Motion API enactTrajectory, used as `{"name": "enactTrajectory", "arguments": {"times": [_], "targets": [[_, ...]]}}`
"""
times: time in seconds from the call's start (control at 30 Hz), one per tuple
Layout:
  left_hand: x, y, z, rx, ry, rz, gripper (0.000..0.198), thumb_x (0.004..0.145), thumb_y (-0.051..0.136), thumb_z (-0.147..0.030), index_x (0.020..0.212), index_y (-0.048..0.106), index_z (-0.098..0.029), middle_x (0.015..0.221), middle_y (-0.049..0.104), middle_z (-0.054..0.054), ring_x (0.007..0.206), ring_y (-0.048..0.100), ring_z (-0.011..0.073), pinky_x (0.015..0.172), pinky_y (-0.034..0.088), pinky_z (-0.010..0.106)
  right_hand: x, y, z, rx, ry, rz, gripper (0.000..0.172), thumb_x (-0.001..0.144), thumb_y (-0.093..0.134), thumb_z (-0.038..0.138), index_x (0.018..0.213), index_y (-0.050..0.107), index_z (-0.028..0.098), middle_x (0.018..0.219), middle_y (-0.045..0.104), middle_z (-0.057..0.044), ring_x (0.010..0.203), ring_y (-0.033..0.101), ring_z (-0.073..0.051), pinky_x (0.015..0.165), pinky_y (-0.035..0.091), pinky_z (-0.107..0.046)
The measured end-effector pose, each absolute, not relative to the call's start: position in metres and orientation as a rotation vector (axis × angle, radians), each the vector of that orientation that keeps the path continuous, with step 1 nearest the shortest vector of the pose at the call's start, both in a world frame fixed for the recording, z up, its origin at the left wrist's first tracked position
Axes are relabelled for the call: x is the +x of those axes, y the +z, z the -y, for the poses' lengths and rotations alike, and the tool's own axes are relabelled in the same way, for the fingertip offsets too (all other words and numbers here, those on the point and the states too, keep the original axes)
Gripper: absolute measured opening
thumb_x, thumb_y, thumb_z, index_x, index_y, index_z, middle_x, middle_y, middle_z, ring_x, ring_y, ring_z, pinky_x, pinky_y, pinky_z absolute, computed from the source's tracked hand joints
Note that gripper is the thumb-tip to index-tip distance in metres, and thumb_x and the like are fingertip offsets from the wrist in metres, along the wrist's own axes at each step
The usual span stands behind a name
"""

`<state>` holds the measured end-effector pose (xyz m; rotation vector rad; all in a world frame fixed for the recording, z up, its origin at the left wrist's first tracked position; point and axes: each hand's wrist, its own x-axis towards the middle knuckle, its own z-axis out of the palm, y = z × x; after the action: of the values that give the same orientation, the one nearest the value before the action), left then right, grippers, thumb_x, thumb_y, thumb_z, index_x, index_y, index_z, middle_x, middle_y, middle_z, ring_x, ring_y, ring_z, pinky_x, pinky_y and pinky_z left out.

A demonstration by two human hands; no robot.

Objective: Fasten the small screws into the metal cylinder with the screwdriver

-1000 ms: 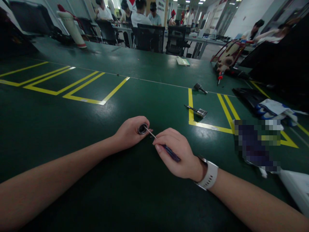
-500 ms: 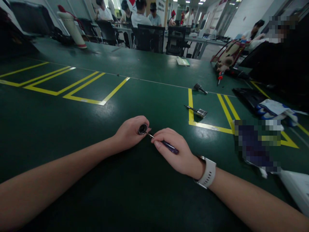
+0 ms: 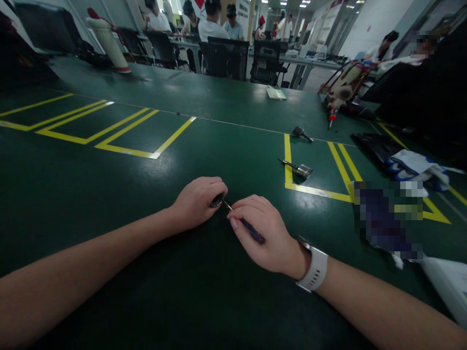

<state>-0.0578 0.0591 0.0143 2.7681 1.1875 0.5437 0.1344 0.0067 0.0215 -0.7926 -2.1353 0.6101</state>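
My left hand [image 3: 200, 201] is closed round a small dark cylinder [image 3: 217, 200] with a metal rim, its round opening facing my other hand. My right hand [image 3: 260, 231] pinches a thin tool with a dark purple handle [image 3: 252, 230]. The tool's metal shaft points up and left, its tip at the cylinder's opening; whether it reaches inside is hard to tell. Farther right on the green table [image 3: 164, 291] lie a metal part with a thin pointed shaft [image 3: 302, 170] and a similar dark part [image 3: 302, 133] behind it.
Yellow tape [image 3: 317, 192] marks boxes on both sides. At the right lie blue-and-white gloves [image 3: 419, 167], a blurred-out dark item and a white case [image 3: 447, 282]. A red-tipped screwdriver [image 3: 332, 119] lies farther back. A white bottle-shaped object [image 3: 109, 43] stands back left; people sit beyond.
The cylinder in my left hand has tilted, so its opening shows narrower. My right hand has turned slightly, and the tool's handle now slopes more steeply, its end lower and farther left.
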Motion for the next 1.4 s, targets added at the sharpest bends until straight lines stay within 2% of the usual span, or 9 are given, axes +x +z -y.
{"name": "enactTrajectory", "arguments": {"times": [0.3,0.4,0.6,0.67,0.83,0.93,1.13,1.4], "targets": [[-0.061,0.009,-0.062,2.722,0.611,-1.095,0.007,0.076,0.049,-0.011,0.072,0.053,-0.016,0.070,0.055,0.002,0.064,0.051,0.0140,0.058,0.038,0.026,0.138,0.013,-0.025,-0.834,1.519,1.320,0.015,0.082,0.054,0.019,0.077,0.068,0.016,0.077,0.069,-0.005,0.076,0.063,-0.016,0.076,0.050,-0.035],[-0.061,0.008,-0.064,2.700,0.631,-1.085,0.006,0.075,0.050,-0.011,0.073,0.053,-0.016,0.070,0.054,0.002,0.064,0.052,0.0136,0.058,0.038,0.025,0.137,0.012,-0.025,-0.828,1.495,1.315,0.016,0.082,0.053,0.019,0.076,0.067,0.016,0.076,0.068,-0.004,0.076,0.063,-0.016,0.075,0.050,-0.034],[-0.058,0.017,-0.059,2.815,0.504,-1.164,0.008,0.074,0.049,-0.010,0.069,0.050,-0.017,0.068,0.052,0.001,0.064,0.049,0.0150,0.059,0.037,0.027,0.136,0.021,-0.011,-0.843,0.944,1.856,0.013,0.083,0.052,0.017,0.081,0.065,0.017,0.083,0.067,-0.005,0.080,0.060,-0.017,0.077,0.047,-0.036],[-0.057,0.018,-0.058,2.852,0.468,-1.170,0.008,0.075,0.049,-0.011,0.070,0.050,-0.017,0.068,0.052,0.002,0.065,0.049,0.0154,0.059,0.037,0.027,0.137,0.022,-0.013,-0.850,1.010,1.831,0.014,0.084,0.052,0.017,0.081,0.066,0.017,0.083,0.067,-0.005,0.080,0.061,-0.017,0.076,0.047,-0.035],[-0.056,0.016,-0.056,2.873,0.441,-1.159,0.009,0.076,0.047,-0.011,0.072,0.052,-0.017,0.069,0.053,0.002,0.064,0.048,0.0148,0.059,0.037,0.027,0.140,0.013,-0.027,-0.821,1.519,1.435,0.015,0.083,0.054,0.021,0.079,0.068,0.017,0.079,0.069,-0.003,0.076,0.063,-0.015,0.073,0.049,-0.032],[-0.057,0.014,-0.058,2.866,0.451,-1.154,0.010,0.076,0.046,-0.011,0.071,0.052,-0.017,0.068,0.052,0.002,0.063,0.048,0.0145,0.059,0.037,0.027,0.141,0.008,-0.031,-0.821,1.654,1.274,0.014,0.081,0.055,0.021,0.076,0.068,0.016,0.077,0.070,-0.004,0.072,0.063,-0.014,0.070,0.049,-0.030],[-0.059,0.013,-0.061,2.806,0.468,-1.219,0.008,0.074,0.049,-0.010,0.071,0.052,-0.016,0.068,0.053,0.002,0.064,0.049,0.0147,0.058,0.037,0.027,0.140,0.009,-0.029,-0.806,1.663,1.234,0.013,0.080,0.057,0.021,0.075,0.068,0.016,0.075,0.069,-0.003,0.071,0.062,-0.013,0.068,0.047,-0.028],[-0.058,0.018,-0.057,2.861,0.369,-1.338,0.009,0.075,0.048,-0.009,0.072,0.053,-0.016,0.071,0.055,0.004,0.066,0.050,0.0168,0.059,0.037,0.029,0.139,0.011,-0.028,-0.883,1.547,1.198,0.013,0.075,0.056,0.021,0.066,0.065,0.017,0.061,0.064,0.000,0.059,0.058,-0.013,0.060,0.045,-0.028]]}}
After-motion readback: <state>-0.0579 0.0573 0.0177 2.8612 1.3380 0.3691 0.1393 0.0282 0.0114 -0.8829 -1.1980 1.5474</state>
